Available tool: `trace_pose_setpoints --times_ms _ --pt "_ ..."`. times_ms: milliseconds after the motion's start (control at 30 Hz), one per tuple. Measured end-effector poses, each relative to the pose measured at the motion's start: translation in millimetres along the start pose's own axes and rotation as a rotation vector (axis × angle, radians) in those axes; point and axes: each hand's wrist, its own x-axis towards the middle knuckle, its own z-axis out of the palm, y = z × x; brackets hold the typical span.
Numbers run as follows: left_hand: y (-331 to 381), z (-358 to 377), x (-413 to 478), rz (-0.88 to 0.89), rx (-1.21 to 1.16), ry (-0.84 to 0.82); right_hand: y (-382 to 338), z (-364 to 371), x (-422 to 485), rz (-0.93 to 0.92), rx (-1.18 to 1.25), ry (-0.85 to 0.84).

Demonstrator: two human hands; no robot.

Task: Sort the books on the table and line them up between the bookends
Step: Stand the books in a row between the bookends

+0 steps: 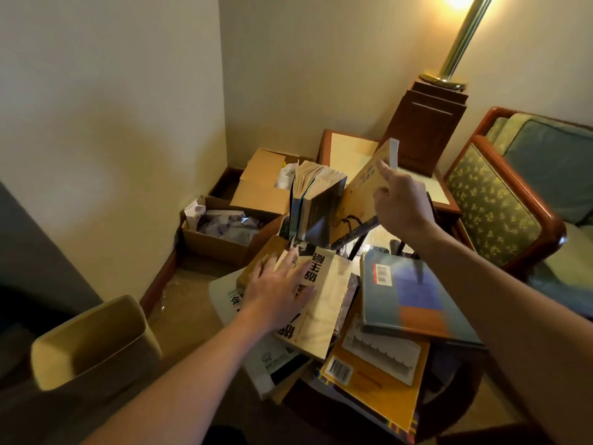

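Glossy paper-covered books (324, 303); matt cardboard boxes (221, 242) far left; polished metal lamp pole (462, 40) and varnished wood armchair frame (556, 232), right.

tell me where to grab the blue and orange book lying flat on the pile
Grip the near right corner of the blue and orange book, coming from the right. It lies flat on top, and that corner seems to jut past the yellow book below, so fingers could slide under.
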Motion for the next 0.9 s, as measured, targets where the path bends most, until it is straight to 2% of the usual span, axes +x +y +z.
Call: trace_pose_setpoints --times_ms 300,467,600,900 --pt "-3.9 11.2 2.0 0.014 -0.076 0.031 -17.1 53.2 34.9 0.06 -0.013 -0.179" --pt "-5.6 11.3 -1.1 0.024 -0.096 0.07 -21.4 83.7 39.8 0.005 -0.024 -0.306" --pt "-4.7 7.9 0.0 0.015 -0.101 0.008 -25.4 95.8 37.4 0.12 0.098 -0.482" --pt "-6.1 7.6 1.2 0.018 -0.098 0.007 -25.4 96.7 28.7 0.168 0.246 -0.411"
